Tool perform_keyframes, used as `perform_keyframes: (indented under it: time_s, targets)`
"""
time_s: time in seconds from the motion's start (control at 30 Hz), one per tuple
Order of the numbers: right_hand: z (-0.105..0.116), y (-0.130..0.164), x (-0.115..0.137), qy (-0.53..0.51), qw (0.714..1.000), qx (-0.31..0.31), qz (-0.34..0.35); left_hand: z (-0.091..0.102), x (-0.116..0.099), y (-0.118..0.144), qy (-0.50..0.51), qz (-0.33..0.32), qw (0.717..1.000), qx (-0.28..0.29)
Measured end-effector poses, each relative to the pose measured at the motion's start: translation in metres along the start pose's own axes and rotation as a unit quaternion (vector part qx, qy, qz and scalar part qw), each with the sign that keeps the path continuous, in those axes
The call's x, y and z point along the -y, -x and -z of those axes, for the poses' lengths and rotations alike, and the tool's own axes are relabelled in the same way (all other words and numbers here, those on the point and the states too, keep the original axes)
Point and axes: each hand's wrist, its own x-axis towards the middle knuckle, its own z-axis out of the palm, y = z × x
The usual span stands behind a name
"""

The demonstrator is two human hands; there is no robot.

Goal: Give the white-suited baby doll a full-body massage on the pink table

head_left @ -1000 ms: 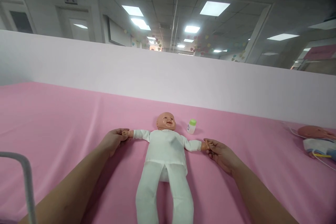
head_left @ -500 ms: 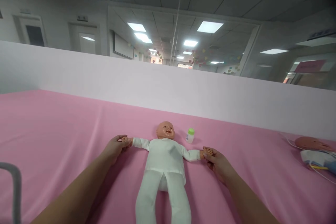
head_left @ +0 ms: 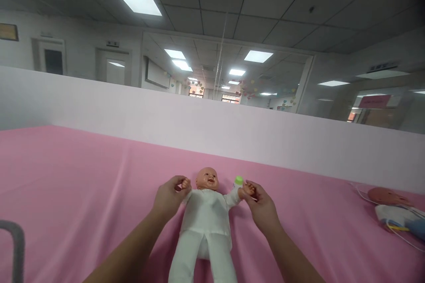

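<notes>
One white-clothed doll (head_left: 206, 212) is lying lower centre; left hand (head_left: 170, 196) and right hand (head_left: 264, 210) are gripping its two hands, one each, between fingers. One bottle (head_left: 238, 180) is showing beside the right hand.

We count one left hand (head_left: 168, 197) and one right hand (head_left: 264, 212), two in all; one white-clothed baby doll (head_left: 206, 210) and one tube-draped doll (head_left: 385, 196), again two; one green-capped bottle (head_left: 238, 180), one pink sheet (head_left: 83, 163), one bent grey rail (head_left: 18, 252), two doors (head_left: 114, 73) at left, one framed plaque (head_left: 8, 32) and one pink sign (head_left: 374, 102).
</notes>
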Motion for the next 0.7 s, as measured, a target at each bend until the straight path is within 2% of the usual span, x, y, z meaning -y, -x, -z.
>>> perform_keyframes:
  time_s: [0.1,0.17,0.23,0.3,0.4,0.57,0.63,0.7]
  targets:
    - [-0.021,0.011,0.024,0.087,0.988,0.112,0.067,-0.025,-0.016,0.013,-0.141,-0.107,0.982,0.072]
    - [-0.032,0.022,0.032,0.167,0.958,0.178,0.151,-0.036,-0.019,0.02,-0.213,-0.175,0.952,0.131]
    - [-0.04,0.033,0.033,0.236,0.916,0.231,0.227,-0.042,-0.014,0.024,-0.243,-0.243,0.922,0.181]
    - [-0.045,0.044,0.031,0.272,0.884,0.276,0.262,-0.044,-0.004,0.027,-0.246,-0.296,0.902,0.197]
    - [-0.048,0.056,0.028,0.287,0.86,0.32,0.276,-0.045,0.011,0.029,-0.254,-0.33,0.889,0.188]
    - [-0.048,0.057,0.022,0.283,0.853,0.337,0.279,-0.046,0.012,0.03,-0.267,-0.336,0.877,0.217]
    - [-0.046,0.052,0.016,0.266,0.872,0.312,0.268,-0.044,0.006,0.025,-0.271,-0.331,0.875,0.229]
    - [-0.041,0.044,0.008,0.221,0.91,0.26,0.236,-0.038,0.002,0.015,-0.275,-0.306,0.885,0.22]
